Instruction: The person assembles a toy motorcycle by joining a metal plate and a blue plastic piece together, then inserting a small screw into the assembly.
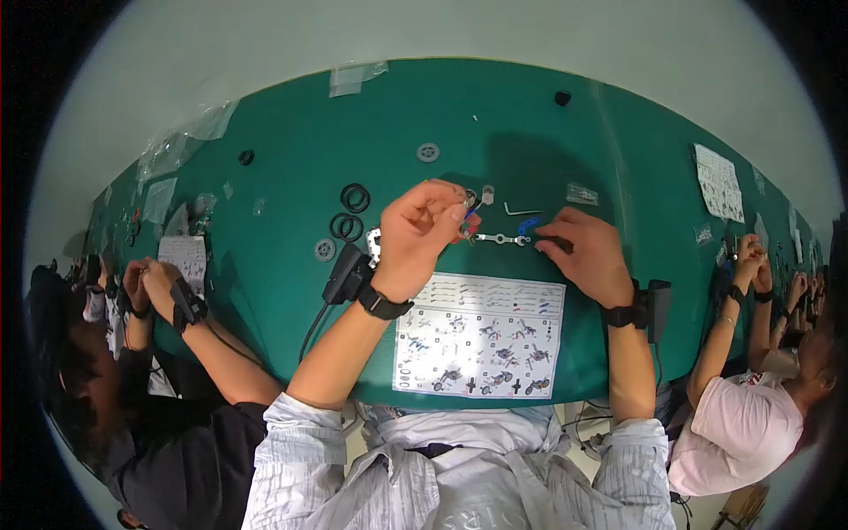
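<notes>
My left hand (417, 234) is closed, thumb against fingers, on a small model part with blue and red bits; its full shape is hidden by the fingers. Just right of it is a small silver wrench (501, 239), its left end close to those fingertips. My right hand (585, 254) hovers by the wrench's right end, thumb and forefinger slightly apart with nothing visible between them. Beside its fingertips lies a blue piece (528, 227). An L-shaped hex key (521, 211) rests a little farther back. Below both hands lies a printed instruction sheet (480, 340).
Black rubber rings (355, 198) and grey wheels (427, 153) lie left and behind. A small clear bag (582, 193) sits behind my right hand. Co-workers sit on both sides, their hands (152, 284) over the same green table (291, 132). Cables run from my wrist devices.
</notes>
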The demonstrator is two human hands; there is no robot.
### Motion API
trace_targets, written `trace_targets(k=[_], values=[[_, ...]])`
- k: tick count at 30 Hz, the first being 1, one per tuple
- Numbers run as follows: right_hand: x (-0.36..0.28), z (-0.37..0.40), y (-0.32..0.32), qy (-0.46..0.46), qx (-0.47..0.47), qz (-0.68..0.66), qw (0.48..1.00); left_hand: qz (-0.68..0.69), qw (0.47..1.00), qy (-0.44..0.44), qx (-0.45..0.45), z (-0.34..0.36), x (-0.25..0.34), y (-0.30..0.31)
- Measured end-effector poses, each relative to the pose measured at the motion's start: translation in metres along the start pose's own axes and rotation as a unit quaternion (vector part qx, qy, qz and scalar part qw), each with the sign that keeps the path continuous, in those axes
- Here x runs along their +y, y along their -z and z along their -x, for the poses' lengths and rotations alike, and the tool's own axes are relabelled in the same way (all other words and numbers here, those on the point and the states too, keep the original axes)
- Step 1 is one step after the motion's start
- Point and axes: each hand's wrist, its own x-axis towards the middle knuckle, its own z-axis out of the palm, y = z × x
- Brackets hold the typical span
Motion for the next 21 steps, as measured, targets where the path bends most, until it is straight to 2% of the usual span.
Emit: trace_targets(k=[2,6,8,11,15,18,21], values=[[0.003,0.002,-0.004,0.015,-0.006,0.012,1.000,0.011,0.999,-0.030,-0.002,0.002,-0.003,-0.003],[0.004,-0.001,-0.007,0.025,-0.016,0.011,1.000,-0.181,0.972,-0.138,-0.061,0.000,0.002,0.000],[0.000,-0.001,-0.007,0.047,-0.011,0.030,0.998,-0.314,0.921,-0.214,-0.089,-0.001,0.014,-0.002],[0.004,0.001,-0.008,0.044,-0.036,0.047,0.997,-0.429,0.826,-0.338,-0.141,-0.002,0.023,-0.001],[0.008,0.004,-0.009,0.068,-0.016,0.004,0.998,-0.497,0.731,-0.444,-0.146,0.006,0.027,-0.008],[0.007,0.006,-0.008,0.078,-0.022,0.017,0.997,-0.529,0.701,-0.447,-0.168,0.010,0.034,-0.009],[0.004,0.002,-0.006,0.084,-0.034,0.026,0.996,-0.538,0.694,-0.445,-0.177,0.011,0.033,-0.010]])
